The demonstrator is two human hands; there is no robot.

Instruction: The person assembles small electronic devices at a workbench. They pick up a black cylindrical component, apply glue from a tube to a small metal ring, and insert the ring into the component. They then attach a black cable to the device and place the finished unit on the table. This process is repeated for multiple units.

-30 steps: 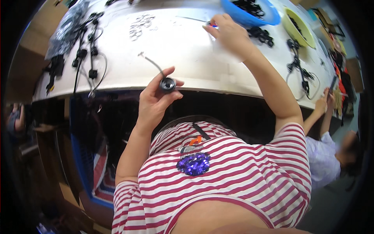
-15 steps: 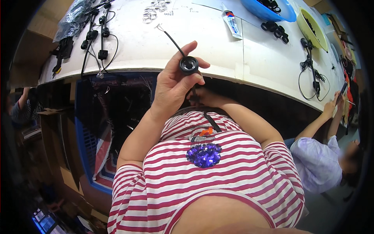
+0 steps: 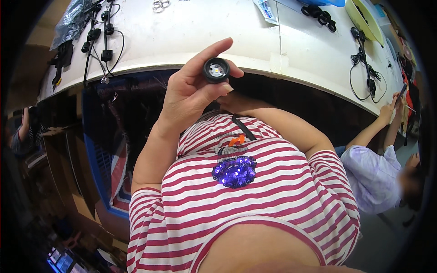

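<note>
My left hand [image 3: 189, 88] is raised just in front of the table edge, its thumb and fingers closed around a small round black lamp head [image 3: 216, 70]. The open face of the lamp head is turned up and shows a pale disc with a small yellowish LED in the middle. Lower and farther right, my right hand [image 3: 234, 103] is in the shadow below the table edge. Its fingers are mostly hidden behind my left hand, so what they hold cannot be made out.
On the white table [image 3: 182, 41] lie black corded lamp parts [image 3: 107, 54] at left, a tube [image 3: 266, 11], black rings [image 3: 320, 16] and more cables [image 3: 363, 68]. A yellow bowl [image 3: 368, 22] is at far right. Below stands a blue crate [image 3: 98, 159]. A co-worker [image 3: 371, 177] sits at right.
The lamp head has tilted in my left hand, so its LED face now shows and the cable above it is out of sight. The table has shifted up in view.
</note>
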